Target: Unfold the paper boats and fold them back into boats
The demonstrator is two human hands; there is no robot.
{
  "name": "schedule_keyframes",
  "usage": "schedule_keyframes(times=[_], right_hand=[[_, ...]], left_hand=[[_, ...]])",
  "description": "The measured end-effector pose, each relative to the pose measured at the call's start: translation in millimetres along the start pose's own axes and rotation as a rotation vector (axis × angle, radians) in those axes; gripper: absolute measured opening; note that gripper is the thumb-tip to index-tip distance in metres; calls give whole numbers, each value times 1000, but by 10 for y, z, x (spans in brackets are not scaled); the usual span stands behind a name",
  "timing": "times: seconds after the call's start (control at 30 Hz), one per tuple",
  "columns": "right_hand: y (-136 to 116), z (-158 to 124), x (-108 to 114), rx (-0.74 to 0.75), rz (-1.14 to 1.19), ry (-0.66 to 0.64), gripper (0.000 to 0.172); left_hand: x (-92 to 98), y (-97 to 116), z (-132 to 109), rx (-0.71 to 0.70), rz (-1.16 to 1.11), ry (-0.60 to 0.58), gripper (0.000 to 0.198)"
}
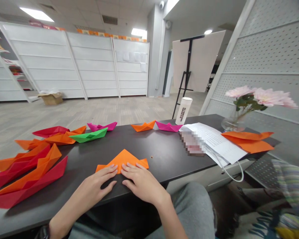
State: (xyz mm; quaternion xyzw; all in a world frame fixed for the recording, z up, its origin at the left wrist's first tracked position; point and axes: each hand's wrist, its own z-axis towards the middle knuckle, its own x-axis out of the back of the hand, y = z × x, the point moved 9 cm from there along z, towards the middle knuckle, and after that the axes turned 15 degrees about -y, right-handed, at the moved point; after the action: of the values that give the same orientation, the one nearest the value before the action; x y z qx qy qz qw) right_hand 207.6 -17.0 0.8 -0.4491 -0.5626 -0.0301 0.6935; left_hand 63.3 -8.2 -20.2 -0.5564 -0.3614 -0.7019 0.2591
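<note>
Head view: our folded orange origami sheet [123, 160] lies flat at the middle of the desk [164, 149], left hand [97, 186] and right hand [142, 182] spread open pressing its lower edge, a peaked shape not yet opened like the green paper boat [88, 135] at the desk's far edge.

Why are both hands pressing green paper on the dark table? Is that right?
The colour is wrong: it is orange paper, not green, as the head view shows. The left hand and right hand are pressing it on the dark table.
</note>
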Motion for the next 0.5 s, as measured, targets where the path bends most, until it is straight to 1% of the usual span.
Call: schedule_keyframes(times=[0.1, 0.2, 0.3, 0.37, 0.5], right_hand=[[251, -178, 126, -93, 31, -19, 45], [411, -338, 259, -149, 71, -11, 43], [453, -399, 325, -170, 109, 3, 38], [450, -400, 341, -175, 125, 14, 35], [439, -377, 337, -171, 129, 37, 31]], left_hand=[[-48, -31, 1, 8, 23, -8, 35], [-46, -16, 23, 5, 24, -5, 35], [-6, -3, 35, 9, 31, -18, 36], [51, -47, -2, 32, 56, -41, 38], [268, -283, -158, 127, 146, -116, 39]])
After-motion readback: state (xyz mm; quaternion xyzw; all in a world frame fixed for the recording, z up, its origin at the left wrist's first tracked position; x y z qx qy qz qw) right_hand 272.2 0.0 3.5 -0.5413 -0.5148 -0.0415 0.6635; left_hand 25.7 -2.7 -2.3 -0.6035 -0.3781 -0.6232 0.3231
